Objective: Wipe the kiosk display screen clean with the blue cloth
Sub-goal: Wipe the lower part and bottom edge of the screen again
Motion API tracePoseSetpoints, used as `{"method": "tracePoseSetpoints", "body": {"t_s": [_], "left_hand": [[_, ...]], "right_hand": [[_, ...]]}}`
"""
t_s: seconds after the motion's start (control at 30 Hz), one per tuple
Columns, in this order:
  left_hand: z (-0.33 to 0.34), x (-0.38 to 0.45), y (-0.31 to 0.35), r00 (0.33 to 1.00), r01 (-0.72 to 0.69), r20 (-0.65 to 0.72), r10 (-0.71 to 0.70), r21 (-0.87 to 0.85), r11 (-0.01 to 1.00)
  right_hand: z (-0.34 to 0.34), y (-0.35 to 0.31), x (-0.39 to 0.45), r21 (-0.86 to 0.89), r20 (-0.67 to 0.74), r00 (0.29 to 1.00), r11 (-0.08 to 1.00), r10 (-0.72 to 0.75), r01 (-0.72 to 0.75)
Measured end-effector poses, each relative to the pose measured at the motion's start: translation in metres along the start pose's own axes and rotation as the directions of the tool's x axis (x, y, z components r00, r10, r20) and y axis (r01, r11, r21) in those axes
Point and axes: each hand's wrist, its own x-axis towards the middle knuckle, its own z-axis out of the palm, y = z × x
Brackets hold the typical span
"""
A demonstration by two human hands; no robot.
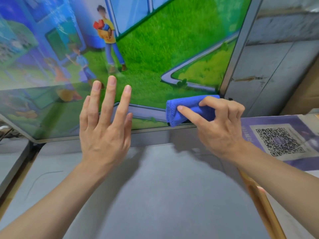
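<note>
The right hand (221, 125) had the folded blue cloth (186, 109) pinched at the kiosk display screen (172, 40)'s bottom right corner; the left hand (105, 125) hovered, fingers spread. Probably the last strip, though smears were hard to see through blur.

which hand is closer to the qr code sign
Right. The right hand grips the blue cloth at the screen's lower right corner, just left of the QR code sign; the left hand hovers open, farther left.
</note>
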Motion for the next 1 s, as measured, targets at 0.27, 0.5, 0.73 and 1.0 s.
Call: {"method": "tracePoseSetpoints", "body": {"t_s": [0.27,0.5,0.73,1.0], "left_hand": [[0.002,0.001,0.009,0.999,0.047,0.021,-0.046,-0.039,0.998],[-0.005,0.004,0.021,0.996,0.093,0.013,-0.092,-0.06,0.994],[-0.019,0.017,0.064,0.99,0.113,0.114,-0.079,-0.333,0.936],[-0.024,0.045,0.097,0.869,0.484,0.365,-0.333,-0.491,0.724]], "right_hand": [[0.009,-0.014,-0.011,0.021,0.007,0.998,0.998,-0.059,0.059],[0.001,0.027,-0.043,0.048,0.174,0.907,0.924,-0.382,0.38],[-0.014,0.042,-0.013,0.037,0.109,0.957,0.963,-0.268,0.266],[-0.018,0.021,0.01,0.048,0.089,0.99,0.993,-0.113,0.109]]}}
